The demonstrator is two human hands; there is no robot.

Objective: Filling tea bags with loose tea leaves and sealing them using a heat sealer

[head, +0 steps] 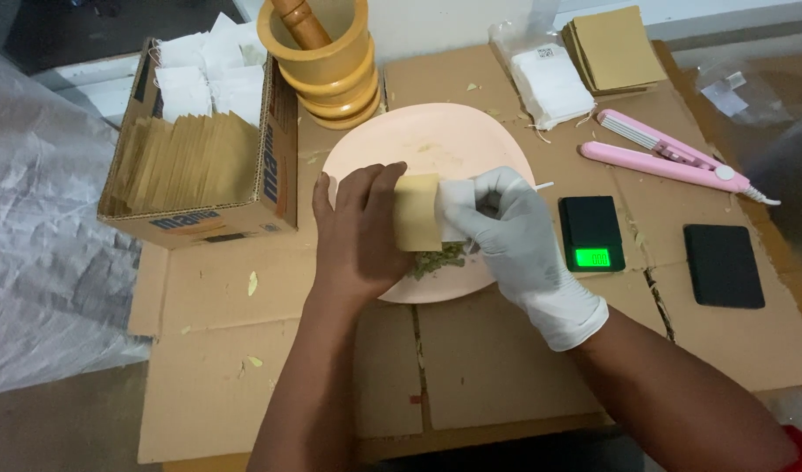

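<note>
Both hands, left (359, 229) and right (506, 229), grip an upright brown pouch (417, 212) over the plate (436, 135).

Makeshift packing workshop: cardboard-covered table (506, 367), scale (591, 233), sealer (668, 156).

- The cardboard sheets (506, 367) lie flat and carry all the things.
- A pink plate (436, 140) stands near the middle.
- A yellow wooden mortar (331, 79) stands at the far edge, and an open carton box (200, 218) near the far left corner.
- A small digital scale (591, 232) and a black lid (723, 265) are toward the right edge.
- A pink sealing tool (668, 157), white bags (551, 83) and brown pouches (615, 48) lie by the far right corner.
</note>
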